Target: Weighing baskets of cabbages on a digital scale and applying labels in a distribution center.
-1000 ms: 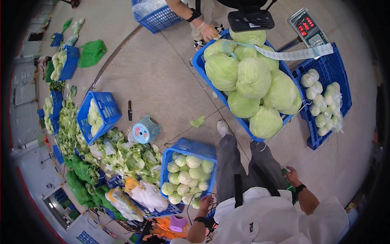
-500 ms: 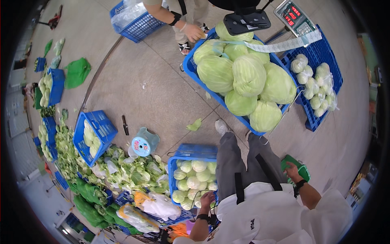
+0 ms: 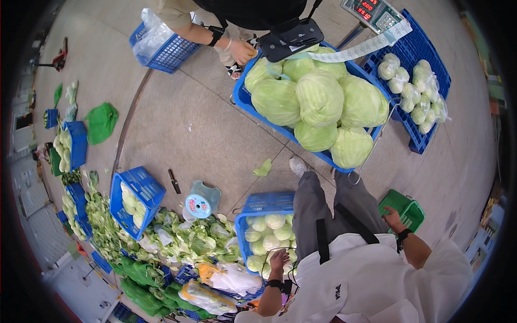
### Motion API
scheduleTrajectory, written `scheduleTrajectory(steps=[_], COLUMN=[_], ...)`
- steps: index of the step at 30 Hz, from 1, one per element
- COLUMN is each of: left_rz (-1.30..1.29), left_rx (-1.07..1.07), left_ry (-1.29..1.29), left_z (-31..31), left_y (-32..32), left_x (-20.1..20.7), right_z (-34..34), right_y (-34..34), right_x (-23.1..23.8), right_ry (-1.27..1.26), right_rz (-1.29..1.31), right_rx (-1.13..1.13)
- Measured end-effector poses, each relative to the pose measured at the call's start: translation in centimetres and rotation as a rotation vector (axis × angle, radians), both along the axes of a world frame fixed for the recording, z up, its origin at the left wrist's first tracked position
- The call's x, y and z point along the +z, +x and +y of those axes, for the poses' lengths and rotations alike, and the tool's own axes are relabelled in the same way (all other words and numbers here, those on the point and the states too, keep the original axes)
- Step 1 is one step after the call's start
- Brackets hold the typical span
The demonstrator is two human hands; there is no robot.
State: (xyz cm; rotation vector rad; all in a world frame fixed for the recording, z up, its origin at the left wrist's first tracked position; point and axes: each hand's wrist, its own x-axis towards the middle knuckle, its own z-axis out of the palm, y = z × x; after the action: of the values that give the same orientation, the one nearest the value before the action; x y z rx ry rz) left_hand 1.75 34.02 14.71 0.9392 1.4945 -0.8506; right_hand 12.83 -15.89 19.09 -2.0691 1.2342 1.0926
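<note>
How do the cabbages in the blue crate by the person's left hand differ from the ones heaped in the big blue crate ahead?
The cabbages by the left hand, in the near crate, are small, pale and many. Those in the far crate are much bigger, fewer and a fuller green. The small cabbages sit level with the crate's rim; the large cabbages pile well above theirs. Both are round, leafy heads in blue slotted plastic crates on the concrete floor.

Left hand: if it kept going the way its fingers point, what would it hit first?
The left hand points up the picture into the blue crate, so it would likely meet the small pale cabbages there first; depth is unclear.
</note>
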Motion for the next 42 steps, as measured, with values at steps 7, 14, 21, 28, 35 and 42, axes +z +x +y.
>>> scheduleTrajectory(steps=[7, 14, 21, 28, 35, 42], left_rz=[0.01, 0.026, 0.03, 0.018, 0.017, 0.015], left_rx=[-0.006, -0.025, -0.051, -0.01, 0.024, -0.026], left_ry=[0.016, 0.008, -0.003, -0.013, -0.012, 0.012], left_z=[0.0, -0.2, -0.4, -0.9, -1.3, -1.7], left_y=[0.6, 0.5, 0.7, 0.7, 0.3, 0.3], left_x=[0.2, 0.2, 0.2, 0.6, 0.5, 0.1], right_z=[-1.6, -1.2, -1.0, -1.4, -1.6, -2.7], right_y=[-1.7, -0.7, -0.4, -0.4, -0.5, -2.2], right_x=[-1.6, -1.3, -1.3, -1.5, -1.8, -2.8], right_ry=[0.015, 0.031, 0.03, 0.037, 0.056, 0.066], right_rz=[-0.048, -0.055, -0.044, -0.053, -0.087, -0.118], right_rx=[0.056, 0.073, -0.014, -0.006, 0.031, 0.004])
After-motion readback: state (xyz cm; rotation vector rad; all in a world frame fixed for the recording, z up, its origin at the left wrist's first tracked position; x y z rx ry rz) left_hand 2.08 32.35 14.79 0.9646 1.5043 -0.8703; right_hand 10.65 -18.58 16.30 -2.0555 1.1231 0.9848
